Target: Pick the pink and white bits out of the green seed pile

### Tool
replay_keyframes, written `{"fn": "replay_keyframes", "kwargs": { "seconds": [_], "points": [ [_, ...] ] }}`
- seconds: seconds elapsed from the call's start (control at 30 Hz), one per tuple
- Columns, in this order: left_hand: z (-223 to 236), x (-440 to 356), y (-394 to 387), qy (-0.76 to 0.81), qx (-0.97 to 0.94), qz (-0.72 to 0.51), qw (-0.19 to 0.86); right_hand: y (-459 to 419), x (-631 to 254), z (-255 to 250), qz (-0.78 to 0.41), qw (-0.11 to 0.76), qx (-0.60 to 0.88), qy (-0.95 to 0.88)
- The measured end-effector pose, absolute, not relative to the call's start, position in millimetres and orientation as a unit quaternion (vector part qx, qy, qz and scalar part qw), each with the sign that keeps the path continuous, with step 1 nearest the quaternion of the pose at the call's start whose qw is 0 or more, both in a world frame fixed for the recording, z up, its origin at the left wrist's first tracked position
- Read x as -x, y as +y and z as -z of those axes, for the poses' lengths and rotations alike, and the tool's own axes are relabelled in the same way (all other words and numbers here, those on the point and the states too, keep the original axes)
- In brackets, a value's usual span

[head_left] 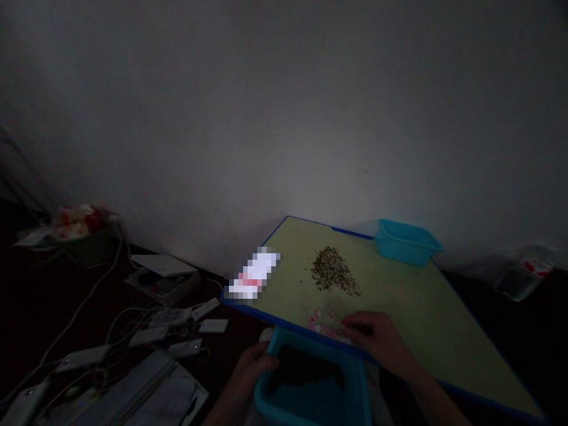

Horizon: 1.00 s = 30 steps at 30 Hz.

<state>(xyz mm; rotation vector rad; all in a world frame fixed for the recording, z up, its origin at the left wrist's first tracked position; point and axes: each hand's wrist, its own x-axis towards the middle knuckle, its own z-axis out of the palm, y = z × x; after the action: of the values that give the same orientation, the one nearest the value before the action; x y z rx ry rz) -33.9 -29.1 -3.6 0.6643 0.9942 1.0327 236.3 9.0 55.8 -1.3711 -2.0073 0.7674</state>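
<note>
My left hand (255, 365) is closed on the left rim of a blue plastic bin (364, 384), below the table's near edge. Dark loose material (306, 367) lies in that bin; the dim light hides what it is. At the table edge, my right hand (377, 334) has its fingers bent around the right side of a clear plastic piece with pink patterning (326, 322). Its exact kind is hard to make out. Beyond it, a loose pile of small brown and pale seeds or grains (332, 270) is spread on the yellowish tabletop (399, 302).
A second blue bin (406, 242) stands at the table's far right corner. A bright, blurred-out phone-like screen (255, 275) lies at the left corner. White adapters and cables (173, 331) clutter the floor left. A clear plastic container (526, 275) is at right, by the wall.
</note>
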Motion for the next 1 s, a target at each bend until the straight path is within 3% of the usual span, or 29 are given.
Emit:
{"fn": "replay_keyframes", "kwargs": {
  "seconds": [0.3,0.47,0.7,0.83,1.0],
  "points": [
    [14.2,36.5,-22.4,0.443,-0.306,-0.455,0.71,6.4,-232.3,-56.4,-0.298,0.286,0.504,-0.759],
    [33.0,42.8,-18.3,0.451,-0.303,-0.452,0.707,8.2,-221.5,-51.7,-0.276,0.336,0.513,-0.74],
    [50.5,48.4,-13.7,0.442,-0.301,-0.461,0.709,5.7,-180.1,-38.2,-0.046,0.371,0.471,-0.799],
    [39.0,46.7,-15.8,0.45,-0.305,-0.464,0.7,5.7,-158.3,-23.7,0.087,0.31,0.443,-0.837],
    [23.2,44.0,-18.6,0.454,-0.316,-0.464,0.692,5.7,-161.1,-18.6,0.154,0.252,0.449,-0.844]
  ]
}}
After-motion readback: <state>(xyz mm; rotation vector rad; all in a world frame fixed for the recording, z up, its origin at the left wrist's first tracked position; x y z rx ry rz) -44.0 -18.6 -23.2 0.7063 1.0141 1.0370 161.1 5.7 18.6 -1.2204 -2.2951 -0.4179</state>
